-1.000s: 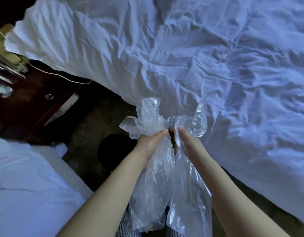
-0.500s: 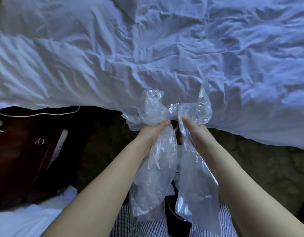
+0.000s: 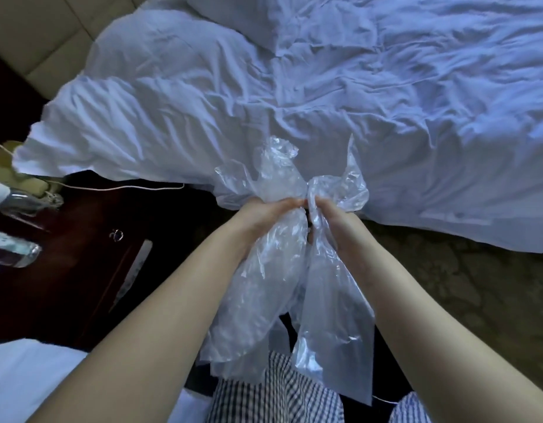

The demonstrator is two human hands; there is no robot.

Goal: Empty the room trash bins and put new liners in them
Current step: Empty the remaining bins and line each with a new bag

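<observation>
Both hands are meeting in front of the person, thumbs almost touching. The left hand is curling its fingers around one gathered bunch of a clear plastic liner, and the right hand is clenching a second bunch of the same film just beside it. Crumpled ruffles of the liner are sticking out past the fingertips of each hand, the taller one above the left hand. Two long folds of film are hanging down under the wrists and between the forearms. They are reaching a checked garment below the arms.

Beyond the knuckles, a rumpled white duvet is spreading over a bed, and its edge is lying just past the liner's ruffles. Below the right forearm, mottled dark carpet is showing. Off to the left of the left arm, a dark wooden nightstand is standing with a small ring pull on its drawer. A thin white cord is trailing along its far edge. Two clear bottles are lying at its outer side. Under the left elbow, more white bedding is filling the corner, and a padded beige headboard is sitting far beyond the nightstand.
</observation>
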